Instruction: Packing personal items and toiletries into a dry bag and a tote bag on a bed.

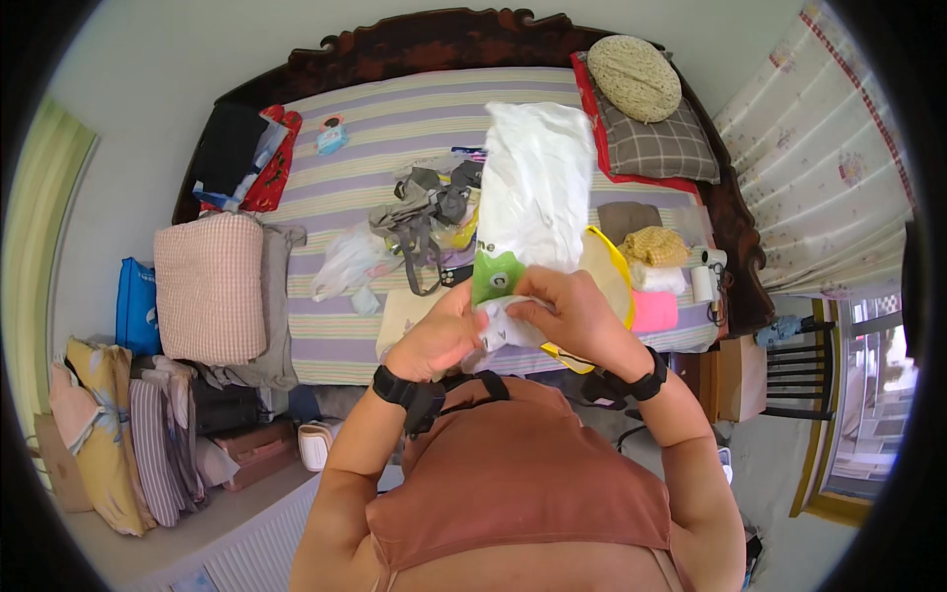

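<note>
Between my two hands I hold a white plastic bag (536,177) with a green printed patch and some writing. It stretches away from me over the bed, long and fairly flat. My left hand (442,333) grips its near left edge, thumb on top. The fingers of my right hand (566,307) pinch the bunched near end on the other side. Behind the bag, partly hidden, lies a yellow-rimmed cream item (607,270). Left of the bag is a heap of grey straps and cloth bags (425,207), beside a crumpled translucent plastic bag (348,259).
The striped bed (325,340) has a carved wooden headboard (444,41). A folded checked quilt (211,288) sits at left, a plaid pillow (655,140) at right. Folded cloths (655,248), a pink item (655,311) and white rolls (701,283) lie near the right edge.
</note>
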Available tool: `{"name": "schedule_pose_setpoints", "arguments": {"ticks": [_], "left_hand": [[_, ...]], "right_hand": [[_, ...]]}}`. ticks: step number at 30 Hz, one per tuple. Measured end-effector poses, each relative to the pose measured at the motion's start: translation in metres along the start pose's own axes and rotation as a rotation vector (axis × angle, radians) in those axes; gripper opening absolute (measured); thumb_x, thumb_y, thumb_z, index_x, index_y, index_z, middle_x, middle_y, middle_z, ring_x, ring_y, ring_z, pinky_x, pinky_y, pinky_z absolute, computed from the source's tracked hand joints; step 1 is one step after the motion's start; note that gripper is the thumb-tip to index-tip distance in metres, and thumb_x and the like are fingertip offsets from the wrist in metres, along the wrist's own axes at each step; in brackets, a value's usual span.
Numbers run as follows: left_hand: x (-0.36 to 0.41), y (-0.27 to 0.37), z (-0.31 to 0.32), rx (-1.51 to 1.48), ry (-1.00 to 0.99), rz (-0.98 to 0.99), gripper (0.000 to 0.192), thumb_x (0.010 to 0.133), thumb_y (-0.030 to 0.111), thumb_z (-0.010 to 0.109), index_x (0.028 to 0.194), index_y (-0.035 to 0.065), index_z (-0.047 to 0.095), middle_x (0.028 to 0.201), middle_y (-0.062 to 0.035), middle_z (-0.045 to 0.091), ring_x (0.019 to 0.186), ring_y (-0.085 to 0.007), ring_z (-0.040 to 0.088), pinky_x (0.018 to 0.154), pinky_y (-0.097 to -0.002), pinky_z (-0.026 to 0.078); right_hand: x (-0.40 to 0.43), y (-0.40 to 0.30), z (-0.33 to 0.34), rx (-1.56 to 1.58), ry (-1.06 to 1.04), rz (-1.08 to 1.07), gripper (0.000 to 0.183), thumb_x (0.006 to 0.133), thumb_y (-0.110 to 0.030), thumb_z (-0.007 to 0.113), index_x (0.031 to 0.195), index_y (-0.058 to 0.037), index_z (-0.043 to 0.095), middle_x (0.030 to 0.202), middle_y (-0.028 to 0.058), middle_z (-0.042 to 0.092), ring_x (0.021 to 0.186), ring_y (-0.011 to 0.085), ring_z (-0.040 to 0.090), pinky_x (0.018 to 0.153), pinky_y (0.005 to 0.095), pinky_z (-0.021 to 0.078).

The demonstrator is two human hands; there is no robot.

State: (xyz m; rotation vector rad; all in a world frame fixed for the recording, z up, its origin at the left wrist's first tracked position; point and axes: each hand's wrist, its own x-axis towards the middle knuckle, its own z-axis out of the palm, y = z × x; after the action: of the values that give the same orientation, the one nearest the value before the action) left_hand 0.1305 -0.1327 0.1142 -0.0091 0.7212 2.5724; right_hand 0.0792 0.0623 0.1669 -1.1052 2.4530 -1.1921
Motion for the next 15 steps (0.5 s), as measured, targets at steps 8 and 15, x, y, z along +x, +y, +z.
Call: {"name": "schedule_pose_setpoints", "arguments": {"ticks": [8, 15], "left_hand": [[0.008, 0.008, 0.004, 0.204, 0.218, 0.133, 0.037, 0.091, 0.004, 0.064, 0.126, 0.0037, 0.054, 0.119, -0.0065, 0.062, 0.109, -0.0182, 0.061, 0.092, -0.0339, 0.051], [-0.002, 0.008, -0.009, 0.019, 0.116, 0.001, 0.046, 0.085, -0.008, 0.055, 0.129, 0.0026, 0.052, 0.127, -0.0094, 0.058, 0.114, -0.0218, 0.059, 0.096, -0.0389, 0.05]], "right_hand": [[-0.002, -0.015, 0.005, -0.034, 0.256, -0.115, 0.039, 0.079, -0.017, 0.075, 0.114, -0.0123, 0.06, 0.115, 0.0152, 0.062, 0.099, 0.0292, 0.063, 0.074, 0.0364, 0.0505], [-0.011, -0.007, -0.009, -0.707, 0.251, -0.606, 0.034, 0.082, -0.019, 0.063, 0.116, -0.0211, 0.066, 0.135, 0.0014, 0.055, 0.115, 0.0188, 0.058, 0.096, 0.0382, 0.0381]]}}
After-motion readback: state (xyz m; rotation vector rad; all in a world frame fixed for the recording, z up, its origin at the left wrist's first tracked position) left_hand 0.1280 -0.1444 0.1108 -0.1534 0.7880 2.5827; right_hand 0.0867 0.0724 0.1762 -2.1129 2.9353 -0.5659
